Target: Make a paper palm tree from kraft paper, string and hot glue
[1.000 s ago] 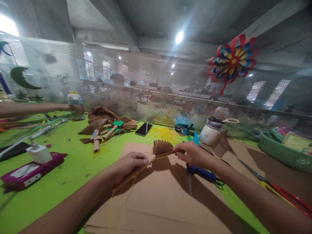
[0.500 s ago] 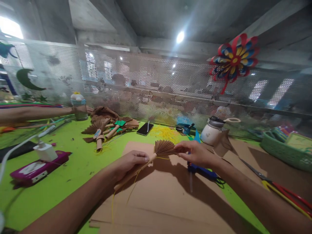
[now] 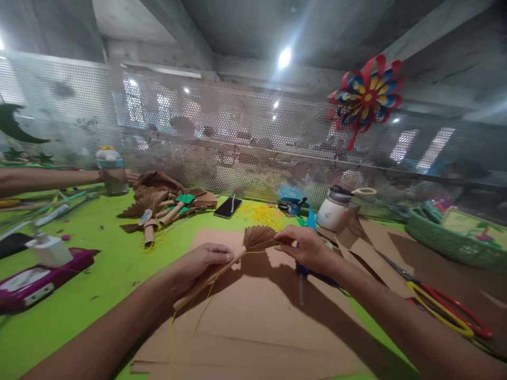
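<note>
My left hand (image 3: 206,264) is closed around a rolled brown paper tube (image 3: 188,301), with its thumb on top near the upper end. At that end a pleated brown paper fan (image 3: 259,238) spreads out, and a yellow string (image 3: 204,311) hangs from the piece. The fingertips of my right hand (image 3: 303,245) pinch the right edge of the fan. Below both hands lie flat brown cardboard sheets (image 3: 253,327). Partly behind my right hand is a blue glue gun (image 3: 303,269); most of it is hidden.
Several finished paper pieces (image 3: 149,221) lie at the back left, beside a phone (image 3: 228,207) and yellow shreds (image 3: 259,212). A purple power strip (image 3: 43,282) sits left. Scissors (image 3: 443,309), a white jar (image 3: 335,211) and a green basket (image 3: 455,245) stand right. Another person's arm (image 3: 51,181) reaches in at left.
The whole view has shifted, so things appear farther left, and more of the scissors shows. Both hands keep the same hold on the tube and fan.
</note>
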The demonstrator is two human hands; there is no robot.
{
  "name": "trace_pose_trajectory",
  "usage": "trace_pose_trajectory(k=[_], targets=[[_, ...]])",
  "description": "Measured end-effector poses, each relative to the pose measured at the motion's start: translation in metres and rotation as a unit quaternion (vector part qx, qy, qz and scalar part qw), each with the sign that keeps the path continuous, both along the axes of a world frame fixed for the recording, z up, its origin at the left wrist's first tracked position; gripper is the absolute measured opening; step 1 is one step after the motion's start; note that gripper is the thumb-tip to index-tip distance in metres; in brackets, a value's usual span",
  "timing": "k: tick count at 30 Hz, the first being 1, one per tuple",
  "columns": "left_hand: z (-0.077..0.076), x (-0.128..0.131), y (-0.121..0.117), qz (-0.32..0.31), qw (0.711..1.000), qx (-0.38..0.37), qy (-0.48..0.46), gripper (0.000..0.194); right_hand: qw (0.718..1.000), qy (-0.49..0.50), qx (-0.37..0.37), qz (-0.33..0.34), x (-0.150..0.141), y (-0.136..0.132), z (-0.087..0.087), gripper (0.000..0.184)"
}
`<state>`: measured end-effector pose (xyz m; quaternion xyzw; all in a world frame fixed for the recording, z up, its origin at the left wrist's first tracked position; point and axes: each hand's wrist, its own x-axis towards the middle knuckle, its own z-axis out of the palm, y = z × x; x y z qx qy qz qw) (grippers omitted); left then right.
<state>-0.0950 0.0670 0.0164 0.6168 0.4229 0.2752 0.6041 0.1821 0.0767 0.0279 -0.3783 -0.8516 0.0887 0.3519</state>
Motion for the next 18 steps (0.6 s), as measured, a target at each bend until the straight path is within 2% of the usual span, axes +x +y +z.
trace_pose_trajectory(k=[7,12,18], targets=[[-0.002,0.000,0.001,-0.008,0.999,-0.022,-0.035,0.022,0.999,0.040,0.023,-0.021,-0.004,-0.003,-0.005,0.019],[-0.002,0.001,0.000,-0.004,0.999,-0.028,-0.043,0.019,0.996,0.076,0.027,-0.041,-0.007,0.000,-0.013,0.010],[-0.006,-0.001,0.004,-0.013,0.998,-0.038,-0.047,0.019,0.996,0.079,0.043,-0.024,-0.005,-0.001,-0.015,0.014]])
